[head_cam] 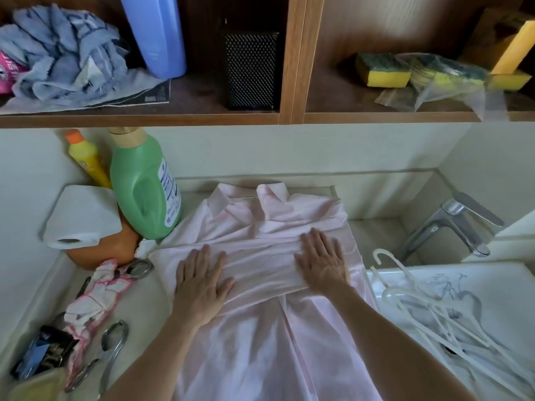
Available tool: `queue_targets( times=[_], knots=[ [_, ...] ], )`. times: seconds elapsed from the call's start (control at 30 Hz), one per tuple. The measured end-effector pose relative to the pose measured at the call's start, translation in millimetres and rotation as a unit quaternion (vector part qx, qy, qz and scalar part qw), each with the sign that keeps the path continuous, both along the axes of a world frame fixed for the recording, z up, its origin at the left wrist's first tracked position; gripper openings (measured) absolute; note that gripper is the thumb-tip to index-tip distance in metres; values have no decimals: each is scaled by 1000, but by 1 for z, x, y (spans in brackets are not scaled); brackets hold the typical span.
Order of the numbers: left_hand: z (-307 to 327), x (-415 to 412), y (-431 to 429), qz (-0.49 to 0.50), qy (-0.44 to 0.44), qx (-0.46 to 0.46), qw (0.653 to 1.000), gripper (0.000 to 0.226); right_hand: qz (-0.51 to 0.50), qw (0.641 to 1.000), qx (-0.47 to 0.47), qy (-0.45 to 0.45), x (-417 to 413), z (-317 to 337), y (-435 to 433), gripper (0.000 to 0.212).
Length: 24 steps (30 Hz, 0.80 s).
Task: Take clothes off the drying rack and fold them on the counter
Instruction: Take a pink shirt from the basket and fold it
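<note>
Shirt: pink shirt (269,285) lies flat on the counter (139,302), collar beside the green bottle (144,186).
Hands: our left hand (199,285) and right hand (321,261) press it, fingers straight, holding nothing.
Risk: we judge the fold could slip toward the sink (492,285), right of the shirt.

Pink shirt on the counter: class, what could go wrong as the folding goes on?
The pink shirt reaches the foot of the green bottle, so pulling the cloth may tip it. Its right edge lies beside the sink with white hangers, where a hook could snag it. Scissors lie close to the left hand.
</note>
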<state>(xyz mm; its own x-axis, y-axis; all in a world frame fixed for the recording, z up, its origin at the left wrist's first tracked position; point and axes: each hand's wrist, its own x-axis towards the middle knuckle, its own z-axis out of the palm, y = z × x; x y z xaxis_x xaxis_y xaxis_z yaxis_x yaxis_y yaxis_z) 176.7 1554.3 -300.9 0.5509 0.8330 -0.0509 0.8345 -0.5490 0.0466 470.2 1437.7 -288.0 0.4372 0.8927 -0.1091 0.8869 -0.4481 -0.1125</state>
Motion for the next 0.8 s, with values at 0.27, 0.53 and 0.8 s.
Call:
queue_targets(
  times=[0.27,0.53,0.8],
  knots=[
    [7,7,18,-27,-23,18,999,69,-37,998,-3,-51,31,-2,-3,81],
    [68,54,103,144,-393,-107,902,25,-77,965,243,67,47,37,70,31],
    [80,97,160,198,-449,-311,814,62,-156,906,213,332,50,57,175,37]
  ],
)
